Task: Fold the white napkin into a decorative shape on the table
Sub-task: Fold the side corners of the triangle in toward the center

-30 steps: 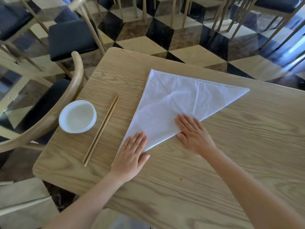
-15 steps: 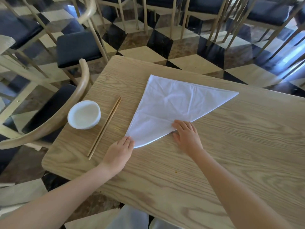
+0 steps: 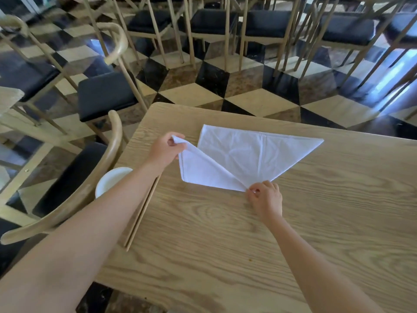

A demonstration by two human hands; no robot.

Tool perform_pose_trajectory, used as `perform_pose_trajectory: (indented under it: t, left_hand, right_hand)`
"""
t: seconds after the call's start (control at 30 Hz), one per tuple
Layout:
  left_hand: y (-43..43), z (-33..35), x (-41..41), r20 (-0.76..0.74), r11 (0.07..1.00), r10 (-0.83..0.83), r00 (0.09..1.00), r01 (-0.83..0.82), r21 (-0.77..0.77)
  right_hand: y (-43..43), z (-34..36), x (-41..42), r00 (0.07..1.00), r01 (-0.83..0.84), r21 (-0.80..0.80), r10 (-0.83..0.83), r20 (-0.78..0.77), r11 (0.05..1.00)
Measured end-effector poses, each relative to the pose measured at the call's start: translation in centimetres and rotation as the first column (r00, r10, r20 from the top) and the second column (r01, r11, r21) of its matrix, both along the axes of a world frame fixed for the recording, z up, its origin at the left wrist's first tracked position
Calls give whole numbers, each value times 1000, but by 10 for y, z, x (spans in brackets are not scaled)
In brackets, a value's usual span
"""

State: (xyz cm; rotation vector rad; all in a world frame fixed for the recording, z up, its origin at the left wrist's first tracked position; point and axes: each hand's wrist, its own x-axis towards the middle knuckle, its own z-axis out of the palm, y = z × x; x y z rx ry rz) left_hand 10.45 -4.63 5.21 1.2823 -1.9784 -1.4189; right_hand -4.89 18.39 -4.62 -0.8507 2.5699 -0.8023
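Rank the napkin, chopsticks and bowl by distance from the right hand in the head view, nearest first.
1. Napkin: the right hand pinches its near edge.
2. Chopsticks: well to its left.
3. Bowl: farther left, past the chopsticks.

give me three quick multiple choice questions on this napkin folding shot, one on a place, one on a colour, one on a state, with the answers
1. Where does the bowl sit relative to the chopsticks?
A) to their right
B) to their left
C) on top of them

2. What colour are the chair seats?
A) red
B) white
C) dark

3. What is the left hand doing to the napkin?
A) pinching a corner held off the table
B) pressing it flat
C) not touching it

Answers:
1 B: the bowl shows left of the chopsticks, by the edge of the table.
2 C: every seat in view is dark.
3 A: the fingers curl round a corner raised above the wood.
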Motion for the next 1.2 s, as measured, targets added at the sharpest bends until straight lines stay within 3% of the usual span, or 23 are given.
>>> perform_pose_trajectory:
  t: [0.13, 0.27, 0.47, 0.7, 1.03, 1.13, 1.2]
  left_hand:
    - [-31, -23, -41, -41, 980, 82, 996, -73, 185]
    - [-50, -48, -80, 28, 976, 100, 995, -103, 193]
    - [-69, -76, -116, 175, 1000, 13, 984, -12, -8]
    - [-69, -93, -128, 235, 983, -40, 971, 80, -165]
    - [-70, -108, -131, 250, 970, 73, 965, -10, -244]
    - [-48, -101, -128, 269, 868, 173, 948, -17, -497]
    - [-19, -104, -119, 257, 776, -36, 966, 189, -602]
  right_hand:
    - [-4, 2, 1, 991, 91, 52, -96, 92, 994]
    - [-10, 2, 1, 984, 126, 118, -139, 115, 985]
    - [-19, 1, -7, 986, 103, 223, -129, 105, 969]
    - [-18, 1, -2, 991, 137, 203, -136, -16, 970]
    - [-17, -7, -6, 984, 144, 190, -121, -128, 971]
    - [-14, -13, -7, 980, 118, 144, -92, -175, 982]
    - [-13, -14, -5, 973, 118, 114, -93, -210, 986]
